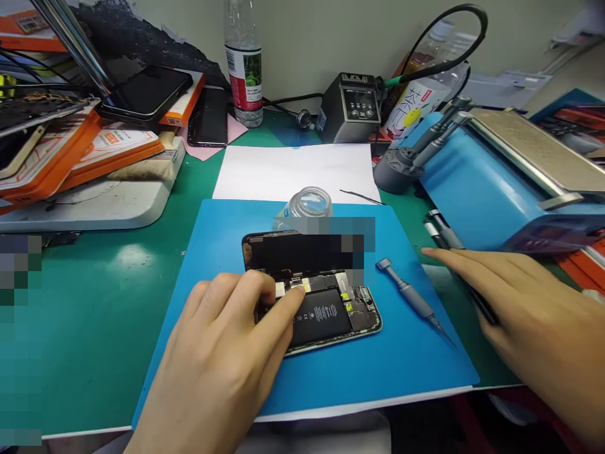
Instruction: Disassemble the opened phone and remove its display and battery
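Blue mat [227, 239] covers the middle of the green bench [94, 296]. The opened phone [331, 312] sits at its centre, screen panel tipped up at 12 o'clock, battery and boards bare. The left hand [222, 359] comes in from 7 o'clock, its grip loose and holding nothing, fingertips [295, 296] pressed on the connectors above the battery. The right hand [520, 302], at 3 o'clock, is flat and spread over a dark slim tool [484, 310]; I cannot tell whether they touch. A grey screwdriver [411, 299] lies between phone and right hand.

In my judgement this press wants light, straight-down pressure with the frame steadied and no sliding across the flex cables.

The battery's print is too small to read, as is the red label on the water bottle [244, 69] at 11 o'clock. A carton [418, 101] at 1 o'clock bears large Chinese characters.
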The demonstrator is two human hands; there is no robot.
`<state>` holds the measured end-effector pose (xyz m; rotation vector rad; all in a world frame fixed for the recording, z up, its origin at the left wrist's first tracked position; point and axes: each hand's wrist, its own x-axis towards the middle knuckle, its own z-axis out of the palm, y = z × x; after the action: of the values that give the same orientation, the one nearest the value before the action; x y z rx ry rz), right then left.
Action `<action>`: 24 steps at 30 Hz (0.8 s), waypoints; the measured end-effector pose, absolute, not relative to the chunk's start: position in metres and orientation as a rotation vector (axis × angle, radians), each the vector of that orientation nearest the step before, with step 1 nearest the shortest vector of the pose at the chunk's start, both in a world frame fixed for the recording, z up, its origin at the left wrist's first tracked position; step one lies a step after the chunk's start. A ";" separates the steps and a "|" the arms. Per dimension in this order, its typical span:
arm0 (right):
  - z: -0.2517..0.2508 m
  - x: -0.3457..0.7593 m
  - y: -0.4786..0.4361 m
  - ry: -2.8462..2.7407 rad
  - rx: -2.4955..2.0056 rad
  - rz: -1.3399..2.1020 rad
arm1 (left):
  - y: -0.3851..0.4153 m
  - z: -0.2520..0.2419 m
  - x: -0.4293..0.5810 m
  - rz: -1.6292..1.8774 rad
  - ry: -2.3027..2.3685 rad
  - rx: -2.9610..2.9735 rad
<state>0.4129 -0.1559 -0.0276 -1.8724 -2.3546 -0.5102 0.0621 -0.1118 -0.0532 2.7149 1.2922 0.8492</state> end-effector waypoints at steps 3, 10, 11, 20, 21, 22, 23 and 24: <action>-0.027 0.418 -0.144 -2.488 -1.815 -0.571 | -0.113 -0.054 0.062 0.828 1.306 2.721; -0.027 0.354 -0.147 -2.181 -1.830 -0.668 | -0.115 -0.054 0.061 0.775 1.339 2.711; -0.030 0.347 -0.146 -2.192 -1.830 -0.681 | -0.115 -0.054 0.061 0.774 1.349 2.707; -0.033 0.330 -0.155 -1.760 -1.709 -0.325 | -0.116 -0.053 0.062 0.830 1.343 2.676; -0.031 0.327 -0.157 -1.733 -1.705 -0.300 | -0.116 -0.053 0.062 0.836 1.337 2.676; -0.030 0.325 -0.158 -1.710 -1.700 -0.268 | -0.116 -0.053 0.062 0.843 1.333 2.676; -0.030 0.322 -0.158 -1.686 -1.697 -0.236 | -0.116 -0.053 0.062 0.847 1.330 2.677; -0.030 0.320 -0.158 -1.656 -1.700 -0.208 | -0.116 -0.053 0.062 0.848 1.327 2.677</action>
<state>0.3204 -0.1578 -0.0303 -1.7003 -1.6557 -0.2083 0.0617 -0.1161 -0.0531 2.6770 1.3271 0.8475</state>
